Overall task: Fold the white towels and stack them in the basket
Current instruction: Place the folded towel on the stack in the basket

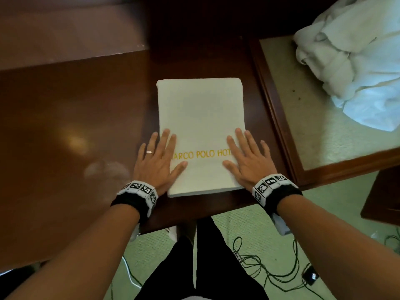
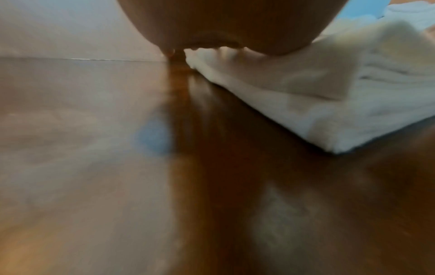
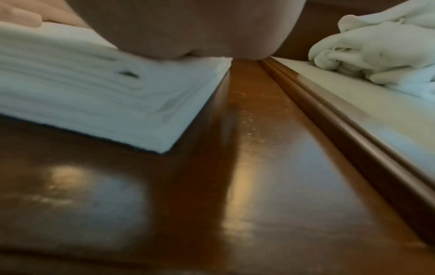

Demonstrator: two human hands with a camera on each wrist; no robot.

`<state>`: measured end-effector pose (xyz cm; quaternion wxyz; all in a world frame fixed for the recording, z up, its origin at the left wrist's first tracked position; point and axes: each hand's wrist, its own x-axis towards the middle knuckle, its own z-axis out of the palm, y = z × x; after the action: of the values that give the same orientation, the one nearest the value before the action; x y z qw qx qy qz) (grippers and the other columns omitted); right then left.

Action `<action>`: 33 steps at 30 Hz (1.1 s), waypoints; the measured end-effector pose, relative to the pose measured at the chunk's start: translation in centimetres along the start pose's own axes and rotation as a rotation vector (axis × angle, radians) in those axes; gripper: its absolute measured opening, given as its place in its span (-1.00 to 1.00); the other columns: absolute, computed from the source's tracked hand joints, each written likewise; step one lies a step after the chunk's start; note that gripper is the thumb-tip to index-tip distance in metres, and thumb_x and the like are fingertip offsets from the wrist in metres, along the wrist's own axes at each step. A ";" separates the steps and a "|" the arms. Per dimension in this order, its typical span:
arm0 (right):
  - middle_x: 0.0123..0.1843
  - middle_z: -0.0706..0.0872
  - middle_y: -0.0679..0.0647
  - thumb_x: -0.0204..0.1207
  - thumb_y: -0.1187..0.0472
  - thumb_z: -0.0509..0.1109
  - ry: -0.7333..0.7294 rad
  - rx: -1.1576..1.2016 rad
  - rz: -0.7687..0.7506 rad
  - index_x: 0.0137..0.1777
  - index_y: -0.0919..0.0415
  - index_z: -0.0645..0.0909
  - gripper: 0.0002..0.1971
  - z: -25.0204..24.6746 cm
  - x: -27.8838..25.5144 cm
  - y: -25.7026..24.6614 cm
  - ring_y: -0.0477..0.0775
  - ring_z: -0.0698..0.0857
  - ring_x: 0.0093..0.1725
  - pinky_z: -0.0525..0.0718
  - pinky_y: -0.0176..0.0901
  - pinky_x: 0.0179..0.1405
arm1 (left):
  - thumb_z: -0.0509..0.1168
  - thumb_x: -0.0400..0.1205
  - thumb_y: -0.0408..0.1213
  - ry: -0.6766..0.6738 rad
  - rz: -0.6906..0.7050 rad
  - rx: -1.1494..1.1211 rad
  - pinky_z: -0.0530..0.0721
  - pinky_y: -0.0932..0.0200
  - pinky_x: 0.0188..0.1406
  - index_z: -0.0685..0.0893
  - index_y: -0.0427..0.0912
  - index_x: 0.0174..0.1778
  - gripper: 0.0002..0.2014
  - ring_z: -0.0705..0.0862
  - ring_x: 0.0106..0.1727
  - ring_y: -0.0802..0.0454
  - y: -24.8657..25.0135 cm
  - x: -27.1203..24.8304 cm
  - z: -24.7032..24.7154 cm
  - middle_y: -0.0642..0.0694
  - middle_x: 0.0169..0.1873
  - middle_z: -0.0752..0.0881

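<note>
A folded white towel [image 1: 200,118] with yellow lettering lies flat on the dark wooden table [image 1: 75,115]. My left hand [image 1: 159,158] lies flat with straight fingers on the towel's near left edge, partly on the table. My right hand [image 1: 246,158] presses flat on the near right edge. In the left wrist view the towel [image 2: 317,104] shows its layered edge under my palm [image 2: 235,24]. The right wrist view shows the towel's stacked layers [image 3: 94,96] beneath my palm [image 3: 200,28]. No basket is in view.
A heap of unfolded white towels [image 1: 355,61] [image 3: 381,50] sits on a framed, light-topped surface [image 1: 307,118] right of the table. A raised wooden rail [image 3: 341,119] divides the two. Cables [image 1: 270,267] lie on the green carpet below.
</note>
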<state>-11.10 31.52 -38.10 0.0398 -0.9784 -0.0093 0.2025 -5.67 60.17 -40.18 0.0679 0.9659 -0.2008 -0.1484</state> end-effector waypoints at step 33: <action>0.17 0.73 0.19 0.38 -0.30 0.52 0.037 0.704 0.521 0.21 0.23 0.57 -0.35 -0.7 0.3 -2.8 0.27 0.70 0.18 0.69 0.07 0.11 | 0.58 0.46 0.08 -0.098 -0.634 -0.729 0.63 0.05 0.10 0.58 -0.28 0.24 -0.38 0.68 0.27 -0.24 4.2 -0.3 -2.4 -0.21 0.20 0.73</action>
<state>-10.55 34.26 -37.34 0.3184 -0.8784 0.3082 0.1791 -6.69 56.60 -37.05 0.3437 0.8847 0.1657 -0.2677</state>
